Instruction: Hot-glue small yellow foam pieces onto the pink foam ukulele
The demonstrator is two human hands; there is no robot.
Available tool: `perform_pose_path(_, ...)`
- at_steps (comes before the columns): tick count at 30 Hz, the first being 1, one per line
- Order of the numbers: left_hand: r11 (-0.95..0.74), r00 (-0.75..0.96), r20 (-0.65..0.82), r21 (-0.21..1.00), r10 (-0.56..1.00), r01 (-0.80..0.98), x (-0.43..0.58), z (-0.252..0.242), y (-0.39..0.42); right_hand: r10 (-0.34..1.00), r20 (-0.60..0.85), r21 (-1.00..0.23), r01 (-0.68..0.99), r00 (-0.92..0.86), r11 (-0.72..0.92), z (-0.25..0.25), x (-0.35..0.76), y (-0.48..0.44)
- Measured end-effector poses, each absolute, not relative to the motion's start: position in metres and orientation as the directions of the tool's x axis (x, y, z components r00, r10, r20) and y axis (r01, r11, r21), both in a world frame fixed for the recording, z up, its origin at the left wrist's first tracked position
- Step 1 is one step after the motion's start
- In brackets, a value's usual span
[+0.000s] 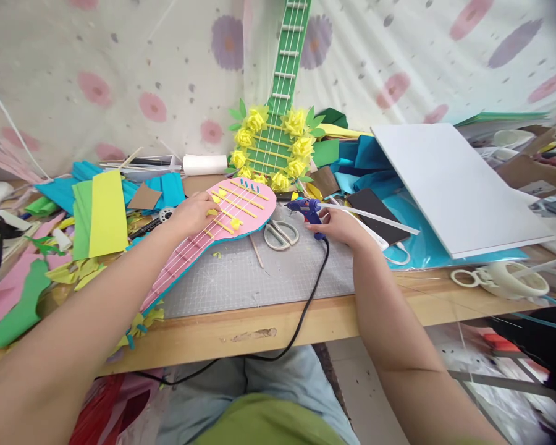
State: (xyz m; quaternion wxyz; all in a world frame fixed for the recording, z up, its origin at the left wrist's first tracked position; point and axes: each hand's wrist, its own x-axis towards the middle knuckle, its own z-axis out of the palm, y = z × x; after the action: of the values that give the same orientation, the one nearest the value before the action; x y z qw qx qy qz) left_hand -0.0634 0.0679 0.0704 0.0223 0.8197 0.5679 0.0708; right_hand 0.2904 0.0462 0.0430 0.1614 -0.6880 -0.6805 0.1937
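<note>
My left hand (195, 215) is over a pink paper lute (227, 213) with blue edges, white strings and yellow strips. Its fingers are closed at a small yellow paper piece on the lute's face; the grip is partly hidden. A yellow paper flower (235, 224) sits just to the right. In my right hand (338, 225) is the handle of a blue hot glue gun (308, 210), its nozzle pointing left toward the lute. A long whitish glue stick (375, 217) sticks out behind it. Grey-handled scissors (281, 235) lie between the two.
A green paper lute (274, 136) ringed with yellow flowers leans at the back. Coloured paper scraps (106, 213) crowd the left side. White boards (458, 185), a dark phone-like slab (375, 213) and a tape roll (521, 279) are at right. The glue gun's black cord (315, 290) crosses the grey cutting mat (259, 281).
</note>
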Motion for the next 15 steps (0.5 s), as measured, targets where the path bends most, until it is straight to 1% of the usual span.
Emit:
perform_pose_path(6, -0.361, 0.36, 0.079, 0.0, 0.93, 0.933, -0.068, 0.063, 0.072, 0.995, 0.097, -0.424, 0.906, 0.035, 0.009, 0.028, 0.271, 0.054)
perform_pose_path(12, -0.335, 0.336, 0.051, -0.02, 0.941, 0.942, -0.067, 0.066, 0.069, 0.993, 0.074, -0.514, 0.857, 0.093, -0.042, 0.017, 0.267, 0.06)
perform_pose_path(15, -0.29, 0.291, 0.063, -0.025, 0.955, 0.957, -0.066, 0.068, 0.068, 0.99, 0.07, -0.523, 0.85, 0.118, -0.065, 0.015, 0.267, 0.061)
